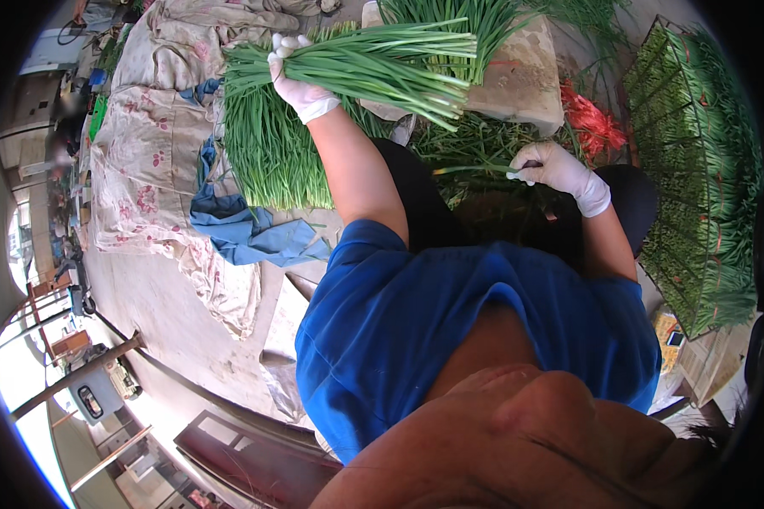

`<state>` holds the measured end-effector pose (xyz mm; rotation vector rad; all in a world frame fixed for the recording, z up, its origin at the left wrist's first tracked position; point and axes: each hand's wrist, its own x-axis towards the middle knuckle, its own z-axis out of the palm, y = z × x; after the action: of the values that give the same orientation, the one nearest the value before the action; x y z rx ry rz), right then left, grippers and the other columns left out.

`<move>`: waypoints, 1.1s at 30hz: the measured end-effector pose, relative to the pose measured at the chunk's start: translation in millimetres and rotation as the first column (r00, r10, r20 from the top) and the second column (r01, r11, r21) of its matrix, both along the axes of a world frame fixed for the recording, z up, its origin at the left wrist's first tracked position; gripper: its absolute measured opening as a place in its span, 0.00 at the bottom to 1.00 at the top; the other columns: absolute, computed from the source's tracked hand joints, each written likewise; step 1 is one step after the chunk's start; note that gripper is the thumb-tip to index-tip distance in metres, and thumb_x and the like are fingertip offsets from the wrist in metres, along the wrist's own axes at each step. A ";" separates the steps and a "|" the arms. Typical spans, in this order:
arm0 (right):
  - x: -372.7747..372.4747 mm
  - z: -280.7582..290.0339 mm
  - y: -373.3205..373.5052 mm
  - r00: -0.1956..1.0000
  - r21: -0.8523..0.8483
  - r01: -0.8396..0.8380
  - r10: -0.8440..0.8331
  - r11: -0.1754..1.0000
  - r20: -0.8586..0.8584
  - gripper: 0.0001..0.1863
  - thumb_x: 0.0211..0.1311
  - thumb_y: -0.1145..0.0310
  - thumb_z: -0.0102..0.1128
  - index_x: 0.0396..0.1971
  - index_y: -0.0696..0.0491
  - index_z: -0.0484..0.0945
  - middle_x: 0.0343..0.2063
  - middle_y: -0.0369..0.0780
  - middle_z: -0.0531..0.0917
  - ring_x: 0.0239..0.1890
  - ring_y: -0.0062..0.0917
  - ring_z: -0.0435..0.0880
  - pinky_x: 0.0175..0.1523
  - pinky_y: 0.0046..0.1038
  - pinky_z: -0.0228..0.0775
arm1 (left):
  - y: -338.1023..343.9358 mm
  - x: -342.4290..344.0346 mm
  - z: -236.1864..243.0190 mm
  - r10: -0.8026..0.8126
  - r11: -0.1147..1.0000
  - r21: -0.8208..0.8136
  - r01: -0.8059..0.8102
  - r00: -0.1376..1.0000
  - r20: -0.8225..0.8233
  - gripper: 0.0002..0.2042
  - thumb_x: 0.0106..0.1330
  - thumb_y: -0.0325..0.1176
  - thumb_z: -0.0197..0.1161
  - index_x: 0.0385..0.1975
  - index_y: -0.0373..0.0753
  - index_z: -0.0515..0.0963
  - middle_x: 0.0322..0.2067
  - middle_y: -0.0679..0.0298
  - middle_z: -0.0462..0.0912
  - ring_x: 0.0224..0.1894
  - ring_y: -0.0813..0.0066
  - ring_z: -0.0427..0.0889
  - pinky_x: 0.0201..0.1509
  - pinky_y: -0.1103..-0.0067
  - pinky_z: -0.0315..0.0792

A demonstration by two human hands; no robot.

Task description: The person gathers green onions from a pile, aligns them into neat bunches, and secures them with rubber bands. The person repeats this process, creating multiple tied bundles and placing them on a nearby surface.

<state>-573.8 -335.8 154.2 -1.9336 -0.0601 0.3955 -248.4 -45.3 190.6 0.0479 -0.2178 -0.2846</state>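
Note:
Gloved in white, my left hand (297,85) is wrapped round a thick bunch of garlic chives (382,72), its pale cut ends pointing right. Beneath that hand lies a long pile of chives (276,157), leaves at the far side and stem ends toward me. My right hand (560,171), also in a white glove, pinches a thin green chive stalk (475,168) whose tip is yellowish. It hovers above loose leaf scraps (488,140) heaped between my knees. A further bundle of chives (454,42) rests ahead on a pale slab (518,89).
Red plastic strands (592,120) lie right of the slab. At the far right stands a dark mesh crate (666,161) beside rows of tied green bundles (721,170). A flowered cloth (144,161) and a blue cloth (250,233) are spread on the left.

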 end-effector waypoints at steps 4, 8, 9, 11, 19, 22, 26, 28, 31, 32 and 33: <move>-4.3 -2.4 -6.2 0.967 -0.317 0.229 -0.178 0.920 0.182 0.16 0.54 0.68 0.62 0.44 0.53 0.78 0.37 0.37 0.81 0.39 0.21 0.79 0.45 0.24 0.71 | 13.5 1.3 -0.9 -0.013 0.999 -0.035 0.022 0.968 0.250 0.12 0.61 0.32 0.56 0.44 0.37 0.75 0.31 0.66 0.83 0.38 0.71 0.81 0.51 0.72 0.75; 23.7 37.2 26.5 0.932 0.432 0.285 -0.353 0.856 0.086 0.16 0.61 0.70 0.56 0.49 0.55 0.76 0.44 0.35 0.80 0.42 0.16 0.75 0.50 0.20 0.66 | 2.3 -16.8 7.3 -0.007 1.000 -0.027 0.017 0.943 0.334 0.12 0.62 0.32 0.56 0.45 0.38 0.75 0.35 0.65 0.83 0.38 0.71 0.81 0.50 0.73 0.76; 27.2 46.6 39.4 0.923 0.510 0.280 -0.375 0.813 0.090 0.16 0.61 0.71 0.57 0.49 0.54 0.76 0.44 0.35 0.80 0.43 0.16 0.75 0.51 0.20 0.66 | 1.3 -15.2 1.7 -0.009 1.000 -0.001 0.010 0.932 0.361 0.13 0.62 0.32 0.55 0.46 0.38 0.75 0.35 0.66 0.82 0.38 0.71 0.81 0.50 0.73 0.76; 35.8 35.8 53.7 0.925 0.378 0.199 -0.300 0.904 0.231 0.22 0.56 0.67 0.62 0.53 0.52 0.74 0.42 0.34 0.78 0.42 0.17 0.73 0.51 0.21 0.65 | -11.2 -24.2 4.9 -0.125 0.983 -0.091 0.161 0.942 0.311 0.14 0.63 0.32 0.54 0.48 0.38 0.74 0.33 0.66 0.82 0.38 0.72 0.80 0.52 0.73 0.74; 51.0 47.8 79.8 0.516 0.107 0.480 -0.380 0.870 0.768 0.20 0.50 0.74 0.62 0.47 0.49 0.77 0.37 0.40 0.81 0.45 0.31 0.77 0.52 0.30 0.68 | -6.5 -7.2 -10.6 -0.065 0.998 0.003 0.067 0.952 0.298 0.14 0.63 0.30 0.53 0.47 0.34 0.73 0.30 0.65 0.81 0.38 0.76 0.79 0.54 0.75 0.71; 53.5 42.6 79.3 0.487 0.037 0.488 -0.307 0.872 0.817 0.14 0.50 0.74 0.61 0.40 0.51 0.79 0.34 0.40 0.81 0.41 0.32 0.78 0.49 0.30 0.69 | -6.9 -11.6 -7.1 -0.093 0.995 0.002 0.097 0.948 0.306 0.14 0.64 0.31 0.53 0.48 0.35 0.73 0.31 0.65 0.81 0.38 0.76 0.78 0.56 0.75 0.70; 45.6 46.2 83.4 0.580 0.111 0.501 -0.428 0.858 0.693 0.07 0.53 0.76 0.60 0.34 0.55 0.78 0.34 0.39 0.82 0.38 0.30 0.79 0.46 0.27 0.70 | -8.0 -24.1 3.8 -0.140 0.984 -0.071 0.165 0.953 0.267 0.15 0.65 0.33 0.52 0.49 0.38 0.73 0.32 0.64 0.82 0.36 0.74 0.79 0.55 0.74 0.71; 38.1 39.8 80.3 0.616 0.180 0.510 -0.503 0.841 0.606 0.03 0.56 0.77 0.58 0.32 0.56 0.77 0.32 0.39 0.82 0.35 0.26 0.79 0.44 0.24 0.70 | -2.0 -23.4 1.9 -0.078 0.995 -0.046 0.092 0.964 0.255 0.15 0.65 0.32 0.52 0.50 0.38 0.73 0.31 0.64 0.82 0.36 0.74 0.79 0.55 0.74 0.71; 12.4 24.7 55.0 0.726 0.234 0.487 -0.539 0.841 0.426 0.04 0.55 0.74 0.60 0.28 0.57 0.76 0.27 0.38 0.80 0.31 0.23 0.78 0.41 0.24 0.69 | 0.5 -26.6 8.4 -0.106 0.989 -0.061 0.134 0.937 0.333 0.13 0.64 0.31 0.52 0.46 0.36 0.75 0.33 0.64 0.82 0.35 0.76 0.79 0.54 0.74 0.72; 4.5 18.0 43.0 0.834 0.048 0.435 -0.423 0.899 0.354 0.05 0.55 0.72 0.61 0.25 0.57 0.76 0.25 0.38 0.78 0.30 0.22 0.77 0.39 0.24 0.69 | 7.7 -15.6 2.3 -0.080 0.989 -0.096 0.114 0.949 0.306 0.12 0.63 0.30 0.52 0.45 0.35 0.75 0.33 0.64 0.82 0.34 0.77 0.79 0.54 0.74 0.72; -2.8 11.0 31.1 0.919 -0.132 0.345 -0.306 0.929 0.250 0.07 0.54 0.71 0.63 0.22 0.57 0.75 0.23 0.38 0.77 0.28 0.22 0.76 0.36 0.25 0.68 | 15.7 -4.7 -5.1 -0.051 0.988 -0.129 0.089 0.960 0.277 0.12 0.63 0.30 0.52 0.44 0.35 0.75 0.33 0.64 0.82 0.34 0.78 0.79 0.54 0.73 0.73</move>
<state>-576.6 -304.7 165.2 -2.1078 0.1548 -0.0468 -253.1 -29.6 185.5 -0.0610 -0.5143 -0.3327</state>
